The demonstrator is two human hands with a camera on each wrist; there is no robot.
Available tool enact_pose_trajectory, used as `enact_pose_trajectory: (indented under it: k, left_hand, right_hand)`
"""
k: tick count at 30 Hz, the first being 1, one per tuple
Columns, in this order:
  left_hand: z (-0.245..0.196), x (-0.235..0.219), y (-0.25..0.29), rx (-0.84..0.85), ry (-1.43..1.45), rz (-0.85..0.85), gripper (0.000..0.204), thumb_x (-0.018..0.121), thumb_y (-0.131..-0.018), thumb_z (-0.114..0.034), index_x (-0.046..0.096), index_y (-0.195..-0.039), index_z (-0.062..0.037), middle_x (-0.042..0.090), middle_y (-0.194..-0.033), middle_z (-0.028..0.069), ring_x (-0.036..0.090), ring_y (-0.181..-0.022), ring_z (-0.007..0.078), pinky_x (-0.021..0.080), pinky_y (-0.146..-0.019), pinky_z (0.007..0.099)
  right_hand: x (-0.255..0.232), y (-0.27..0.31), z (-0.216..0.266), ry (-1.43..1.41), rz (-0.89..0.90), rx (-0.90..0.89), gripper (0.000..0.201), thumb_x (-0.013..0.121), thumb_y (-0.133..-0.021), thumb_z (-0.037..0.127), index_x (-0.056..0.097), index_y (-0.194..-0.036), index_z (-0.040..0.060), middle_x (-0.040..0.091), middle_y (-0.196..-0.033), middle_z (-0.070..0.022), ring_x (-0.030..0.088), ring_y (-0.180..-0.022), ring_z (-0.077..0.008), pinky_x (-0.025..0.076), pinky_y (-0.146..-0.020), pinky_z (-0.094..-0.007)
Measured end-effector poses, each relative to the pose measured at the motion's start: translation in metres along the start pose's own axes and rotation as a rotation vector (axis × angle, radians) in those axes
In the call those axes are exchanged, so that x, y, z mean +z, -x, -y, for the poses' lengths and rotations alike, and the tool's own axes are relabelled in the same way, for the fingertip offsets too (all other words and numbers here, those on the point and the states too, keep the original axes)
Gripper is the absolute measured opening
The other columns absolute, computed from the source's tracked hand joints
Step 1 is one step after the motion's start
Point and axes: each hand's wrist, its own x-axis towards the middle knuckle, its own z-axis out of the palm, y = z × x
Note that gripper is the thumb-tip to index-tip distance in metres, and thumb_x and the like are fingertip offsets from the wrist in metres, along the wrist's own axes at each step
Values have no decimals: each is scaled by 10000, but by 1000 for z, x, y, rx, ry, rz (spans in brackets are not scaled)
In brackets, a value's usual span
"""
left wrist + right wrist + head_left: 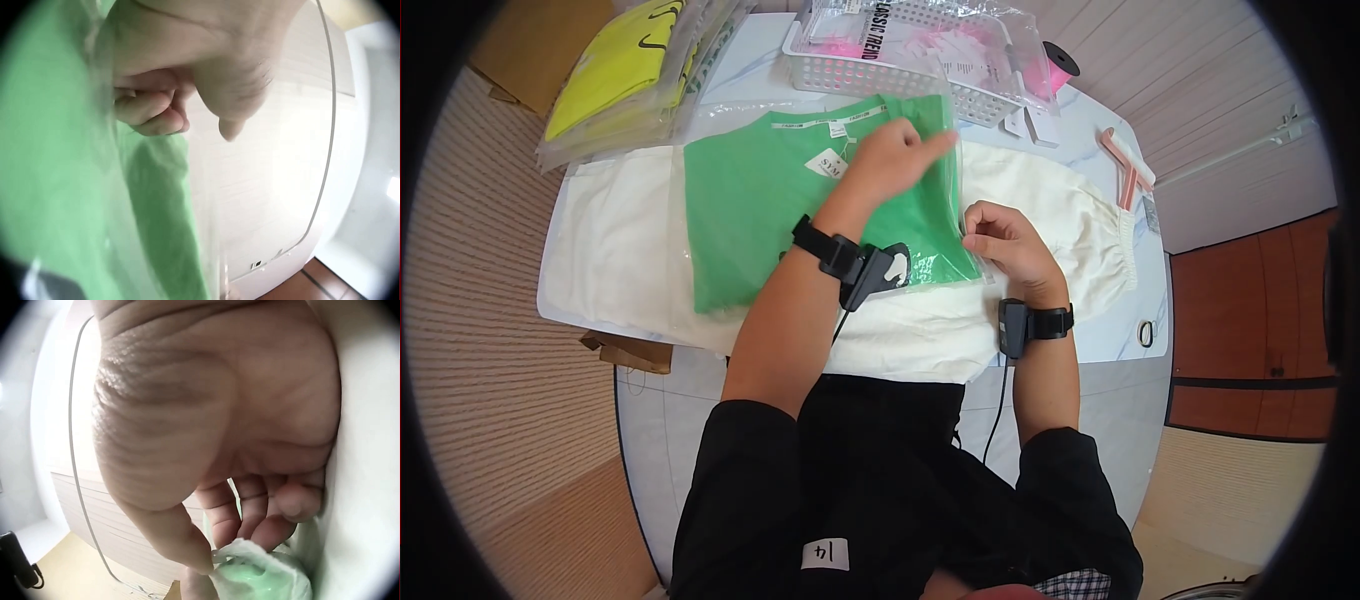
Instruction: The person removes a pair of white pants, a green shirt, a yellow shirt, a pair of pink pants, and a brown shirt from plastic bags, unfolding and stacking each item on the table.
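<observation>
A green shirt (pixel 745 215) lies in a clear bag (pixel 953 185), with a white tag (pixel 827 163) near its neckline. Over the bag's upper right part is my left hand (pixel 888 160); its fingers are curled and the thumb sticks out apart, with nothing visible between them. The left wrist view shows this hand (pixel 187 62) beside the film and green cloth (pixel 162 206). At the bag's right edge my right hand (pixel 1012 245) pinches the film. In the right wrist view, thumb and fingers of this hand (pixel 219 412) meet at the crumpled film (pixel 275 565).
White cloth trousers (pixel 1040 185) lie under the bag across the table (pixel 1100 345). Bagged yellow garments (pixel 615 75) are at the back left. A white basket (pixel 830 75) with pink and clear items stands behind, a pink spool (pixel 1055 70) beside it. A pink-handled tool (pixel 1125 165) lies right.
</observation>
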Motion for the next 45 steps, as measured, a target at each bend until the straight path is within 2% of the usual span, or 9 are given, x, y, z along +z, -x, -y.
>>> enact_pose_trajectory:
  k: [3,12,14,23,25,28,34,41,45]
  left_hand:
    - [1,9,8,89,-384,116,453,661,-802,-436,548,-666,-18,565,-583,94,545,-556,179,432,-525,319]
    - [16,10,-4,112,-176,129,298,597,-813,-259,595,-723,25,587,-594,98,555,-532,167,437,-520,322]
    - [5,7,3,24,-53,104,276,578,-771,-234,599,-700,32,621,-628,157,613,-578,244,477,-571,361]
    - [5,7,0,1,20,52,255,578,-780,-211,608,-706,31,636,-618,127,624,-572,194,479,-552,324]
    - [5,10,3,36,14,98,249,570,-811,-211,600,-736,25,622,-623,106,582,-534,163,450,-508,299]
    - [7,17,7,78,13,192,243,558,-849,-212,594,-783,19,609,-639,84,541,-502,131,421,-466,273]
    - [1,34,20,111,42,365,234,549,-870,-213,593,-815,10,607,-657,71,541,-518,117,419,-474,261]
    - [-2,35,21,145,173,405,201,559,-882,-193,568,-792,-14,594,-640,51,528,-517,99,402,-470,247]
    - [-7,35,23,99,185,424,209,566,-888,-199,561,-781,-19,590,-628,48,522,-509,98,395,-466,244]
  right_hand:
    - [2,0,3,5,-11,39,149,677,-838,112,536,-812,71,484,-762,85,416,-688,-12,340,-605,-176]
    - [-2,-1,0,7,-41,44,160,653,-847,106,510,-776,87,467,-718,96,390,-633,-1,301,-552,-172]
    - [-4,2,3,14,-49,40,166,647,-846,105,502,-767,89,459,-696,98,376,-607,-1,285,-533,-175]
    - [-6,6,12,56,-39,150,136,642,-847,128,535,-774,86,441,-653,86,339,-550,-20,252,-496,-188]
    - [-7,-3,4,21,-264,-59,88,623,-870,114,571,-825,58,522,-723,44,403,-589,-32,306,-526,-189]
    - [-3,-7,9,-165,-348,-133,95,610,-888,99,610,-929,13,605,-856,-21,525,-722,-68,413,-637,-201]
    - [-10,-14,-5,53,-464,-110,286,621,-883,87,582,-1131,-50,626,-1051,-121,582,-1022,-178,457,-897,-293]
    - [1,-11,0,-89,-340,-100,492,673,-847,105,470,-1274,-29,564,-1199,-111,558,-1065,-179,452,-911,-306]
    - [5,-10,3,4,-193,-79,538,649,-829,47,440,-1324,12,559,-1215,-65,584,-975,-143,475,-824,-273]
